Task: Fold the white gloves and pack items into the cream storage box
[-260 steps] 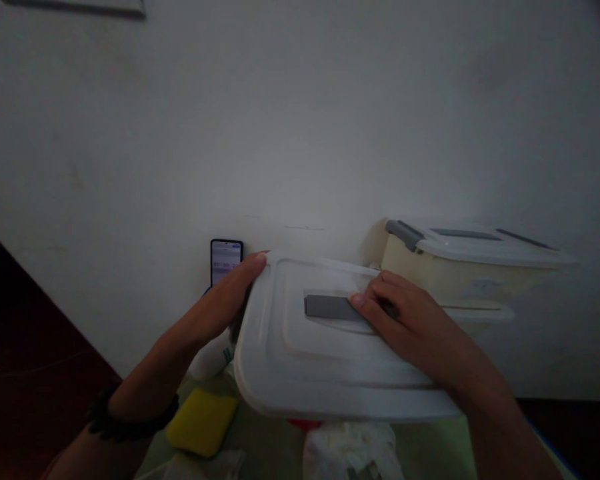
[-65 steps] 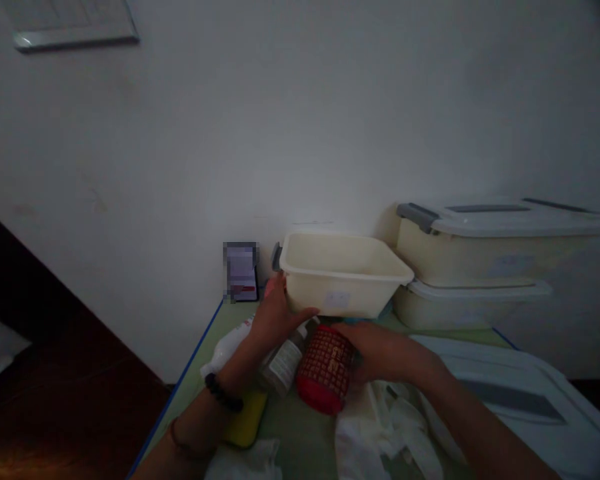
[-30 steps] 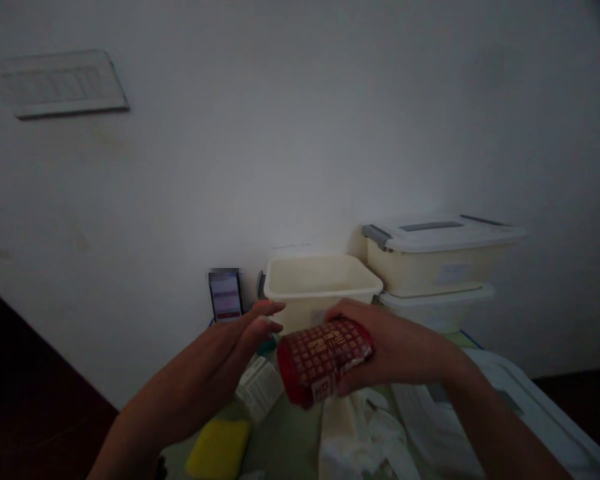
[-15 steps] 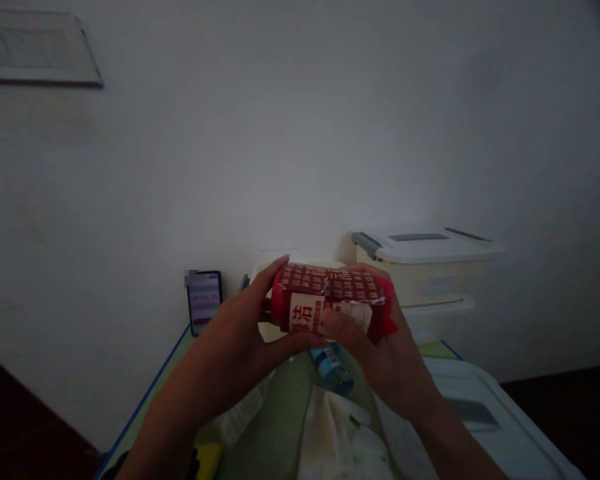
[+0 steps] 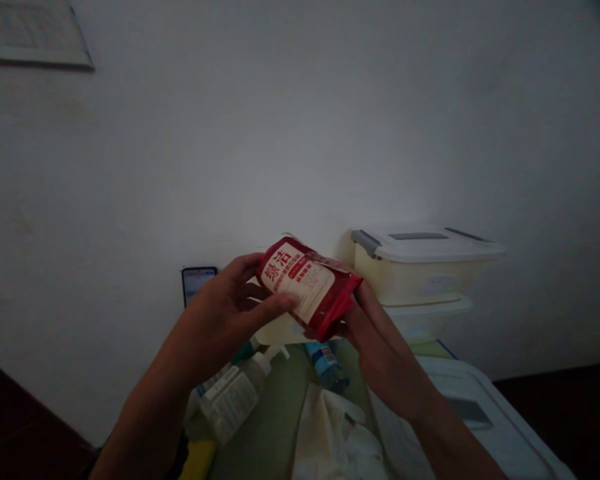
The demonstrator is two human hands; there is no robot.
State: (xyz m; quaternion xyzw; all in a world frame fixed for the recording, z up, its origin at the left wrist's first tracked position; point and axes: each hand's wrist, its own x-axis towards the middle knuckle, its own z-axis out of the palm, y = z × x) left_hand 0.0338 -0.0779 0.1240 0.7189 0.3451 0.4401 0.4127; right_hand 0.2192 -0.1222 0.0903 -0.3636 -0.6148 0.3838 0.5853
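Observation:
A red plastic-wrapped packet [image 5: 305, 280] with a white label and red printed characters is held in the air in front of me, tilted down to the right. My left hand [image 5: 230, 300] grips its left end, thumb pressed on the label and fingers behind. At the packet's lower right end is my right hand [image 5: 373, 337], its fingertips partly hidden under and behind the wrapping. Below the hands lie a clear pump bottle [image 5: 235, 400] with a white label, a blue bottle [image 5: 329, 367] and a crumpled white cloth or bag [image 5: 333, 437].
Two lidded cream storage boxes [image 5: 420, 273] are stacked against the wall at right. A large white lid [image 5: 460, 387] lies nearer, on the right. A phone [image 5: 195, 280] leans on the wall at left; something yellow [image 5: 199, 460] sits at the green table's [image 5: 275, 427] near left.
The packet has turned so its white label faces me and its right end dips. My right thumb has left the front, and that hand has shifted below the end. The pump bottle has come into view.

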